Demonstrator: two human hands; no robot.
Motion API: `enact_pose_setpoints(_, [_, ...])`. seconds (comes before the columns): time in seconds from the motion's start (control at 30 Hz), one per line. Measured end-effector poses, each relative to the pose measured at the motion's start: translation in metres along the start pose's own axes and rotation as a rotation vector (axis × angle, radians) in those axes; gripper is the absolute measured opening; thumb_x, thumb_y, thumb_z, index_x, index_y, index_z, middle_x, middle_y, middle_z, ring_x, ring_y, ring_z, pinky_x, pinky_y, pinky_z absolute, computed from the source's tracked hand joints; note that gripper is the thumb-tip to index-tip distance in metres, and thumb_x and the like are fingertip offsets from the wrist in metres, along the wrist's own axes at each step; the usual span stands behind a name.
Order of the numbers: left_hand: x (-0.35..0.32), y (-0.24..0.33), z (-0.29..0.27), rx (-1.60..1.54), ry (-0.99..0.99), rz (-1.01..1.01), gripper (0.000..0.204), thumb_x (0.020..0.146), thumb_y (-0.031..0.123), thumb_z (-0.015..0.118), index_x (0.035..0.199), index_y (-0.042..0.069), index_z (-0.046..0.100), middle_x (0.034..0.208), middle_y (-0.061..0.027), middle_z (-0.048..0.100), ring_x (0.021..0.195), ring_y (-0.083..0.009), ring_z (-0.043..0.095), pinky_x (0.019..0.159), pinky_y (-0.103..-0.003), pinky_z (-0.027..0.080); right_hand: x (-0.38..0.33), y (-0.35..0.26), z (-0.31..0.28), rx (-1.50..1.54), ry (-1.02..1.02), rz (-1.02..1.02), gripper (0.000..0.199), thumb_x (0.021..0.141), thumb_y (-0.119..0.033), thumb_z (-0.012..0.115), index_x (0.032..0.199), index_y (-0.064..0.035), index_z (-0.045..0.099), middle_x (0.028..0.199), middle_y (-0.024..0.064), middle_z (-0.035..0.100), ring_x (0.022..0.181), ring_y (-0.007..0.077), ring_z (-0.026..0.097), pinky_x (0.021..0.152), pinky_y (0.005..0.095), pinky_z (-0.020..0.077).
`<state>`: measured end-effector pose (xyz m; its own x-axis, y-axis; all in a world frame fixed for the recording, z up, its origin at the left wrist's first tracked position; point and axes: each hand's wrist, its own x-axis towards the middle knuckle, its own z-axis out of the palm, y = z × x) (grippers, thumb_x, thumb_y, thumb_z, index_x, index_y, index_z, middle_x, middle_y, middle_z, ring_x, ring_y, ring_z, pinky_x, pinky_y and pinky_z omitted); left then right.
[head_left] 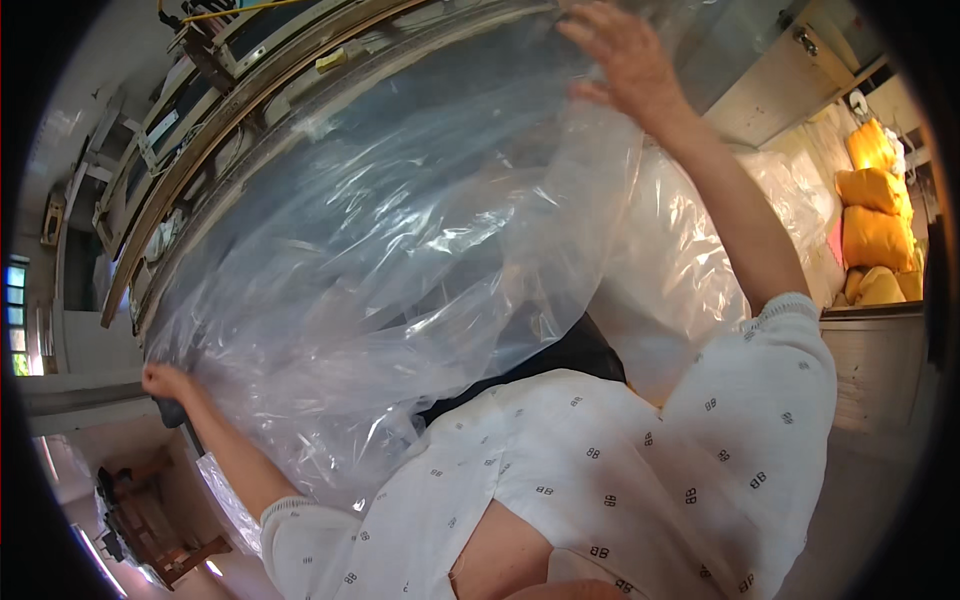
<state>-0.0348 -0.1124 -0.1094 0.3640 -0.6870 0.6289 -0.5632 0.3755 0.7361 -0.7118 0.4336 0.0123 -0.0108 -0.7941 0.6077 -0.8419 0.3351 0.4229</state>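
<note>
A large clear plastic sheet (400,240) spreads in loose, shiny folds over a dark blue-grey surface and down across my lap. At the far left, my left hand (168,382) is closed in a fist on the sheet's edge. My right hand (625,62) reaches to the upper right, over the sheet. Its fingers are stretched out and apart, with the palm side toward the plastic. Whether those fingertips touch the film, I cannot tell.
Along the far side runs a long wood-and-metal machine frame (225,108). More crumpled clear plastic (690,250) lies at my right. Beyond it, yellow-orange bundles (878,235) are stacked on a ledge. A wooden stand (150,510) is at lower left, and a pale panel (780,85) at upper right.
</note>
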Motion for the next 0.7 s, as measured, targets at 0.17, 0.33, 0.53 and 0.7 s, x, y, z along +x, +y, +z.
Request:
enact_pose_setpoints(0.17, [0.051,-0.046,-0.058,0.415,-0.088,0.003,0.03,0.085,0.024,0.043,0.093,-0.002,0.056,0.096,-0.0231,0.058,0.084,-0.0341,0.056,0.077,-0.04,0.042,-0.065,-0.011,0.06,0.367,-0.208,0.218,0.071,0.07,-0.039,0.066,0.129,-0.015,0.035,0.13,0.0066,0.037,0.12,0.0306,0.033,0.096,0.0433,0.0302])
enact_pose_setpoints(0.33, [0.023,-0.041,-0.032,0.628,-0.037,0.03,0.029,0.085,0.023,0.043,0.1,0.001,0.054,0.099,-0.0197,0.058,0.09,-0.0357,0.055,0.079,-0.041,0.042,-0.01,-0.015,0.033,0.561,-0.12,0.537,0.04,0.075,-0.036,0.064,0.098,-0.0047,0.054,0.101,0.0116,0.054,0.093,0.0263,0.053,0.075,0.033,0.0425])
enact_pose_setpoints(0.53, [0.016,-0.026,-0.041,0.662,-0.126,0.159,0.026,0.087,0.023,0.044,0.1,0.002,0.054,0.1,-0.0173,0.057,0.095,-0.034,0.054,0.081,-0.04,0.041,0.062,0.009,0.045,0.276,-0.076,0.064,0.028,0.073,-0.019,0.06,0.096,-0.0036,0.056,0.101,0.0132,0.054,0.096,0.0298,0.052,0.085,0.0352,0.0408])
enact_pose_setpoints(0.7, [0.018,-0.038,-0.038,0.641,-0.106,0.195,0.028,0.087,0.024,0.044,0.102,0.002,0.054,0.101,-0.0176,0.057,0.095,-0.0332,0.054,0.081,-0.038,0.042,0.079,0.028,0.058,0.613,-0.61,-0.011,0.019,0.073,-0.018,0.06,0.086,-0.0033,0.06,0.08,0.0122,0.061,0.081,0.0298,0.057,0.072,0.036,0.0449])
